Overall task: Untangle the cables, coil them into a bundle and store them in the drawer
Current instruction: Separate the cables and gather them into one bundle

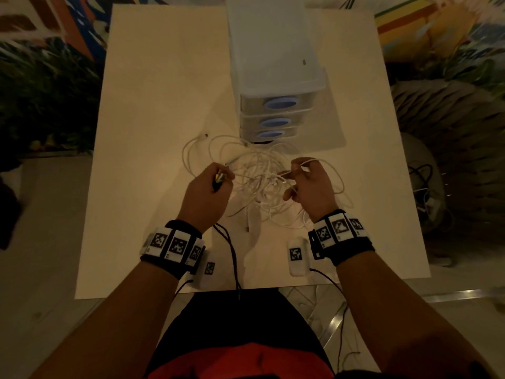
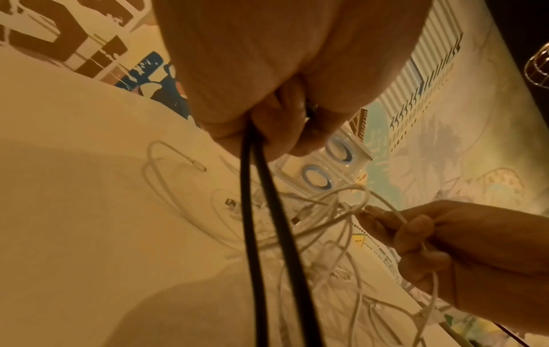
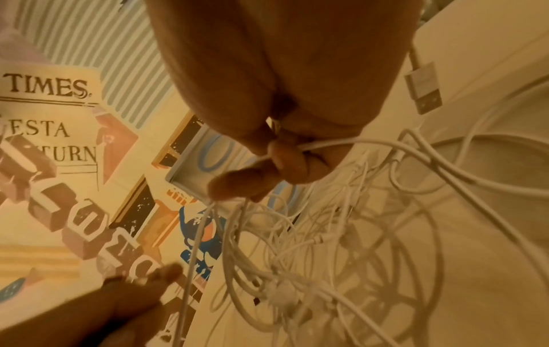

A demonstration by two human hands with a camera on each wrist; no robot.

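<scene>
A tangle of white cables (image 1: 259, 176) lies on the white table (image 1: 153, 119) in front of a drawer unit (image 1: 273, 64) whose three drawers are closed. My left hand (image 1: 222, 177) grips a black cable (image 2: 258, 211) by its coloured plug end, and two black strands hang down from the fist. My right hand (image 1: 297, 173) pinches white cable strands (image 3: 312, 143) lifted from the right side of the tangle. A white USB plug (image 3: 424, 91) dangles beside the right palm. Both hands hover just above the pile, about a hand's width apart.
The drawer fronts carry blue oval handles (image 1: 278, 103) and face me, just behind the cables. A loose white cable end (image 1: 203, 135) lies left of the unit. Bare tabletop shows to the left. Patterned floor surrounds the table, and dark wires (image 1: 420, 181) lie at right.
</scene>
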